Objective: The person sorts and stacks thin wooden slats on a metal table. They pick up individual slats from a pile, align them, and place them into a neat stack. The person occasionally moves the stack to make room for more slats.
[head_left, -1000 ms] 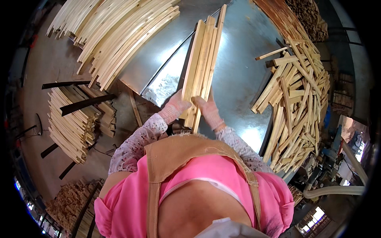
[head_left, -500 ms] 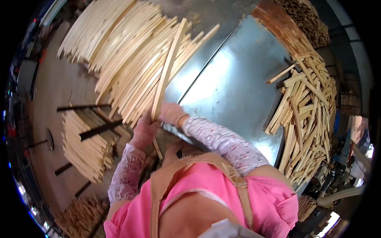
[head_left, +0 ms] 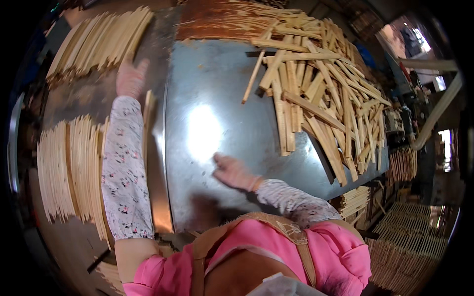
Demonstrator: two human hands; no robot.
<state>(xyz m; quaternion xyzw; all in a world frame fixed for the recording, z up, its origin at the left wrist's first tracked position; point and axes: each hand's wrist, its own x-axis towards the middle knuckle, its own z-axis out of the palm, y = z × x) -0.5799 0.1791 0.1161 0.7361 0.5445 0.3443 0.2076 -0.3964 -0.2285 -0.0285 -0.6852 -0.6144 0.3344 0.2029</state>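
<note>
My left hand (head_left: 131, 80), in a pale pink glove, reaches far forward at the left. Its thumb stands apart from the fingers, and no piece shows in its grasp. The fingertips are at the near right corner of a far row of wooden strips (head_left: 101, 42); whether they touch it I cannot tell. Under and beside my left forearm lies a nearer row of strips (head_left: 74, 167), with a single strip (head_left: 148, 111) to the forearm's right. My right hand (head_left: 236, 172), gloved alike, is held over the metal tabletop (head_left: 197, 79) with curled fingers and nothing visible in them.
A jumbled heap of wooden pieces (head_left: 316, 93) covers the right part of the tabletop. A brown, worn board (head_left: 217, 19) lies along the far edge. Stacked strips (head_left: 353, 202) and a slatted stack (head_left: 410, 241) stand at the lower right. A pale hose (head_left: 442, 108) hangs at the right.
The wooden strip that both hands held has left them. My left hand has gone far forward to the left, my right hand is drawn apart over the metal. The view has turned right.
</note>
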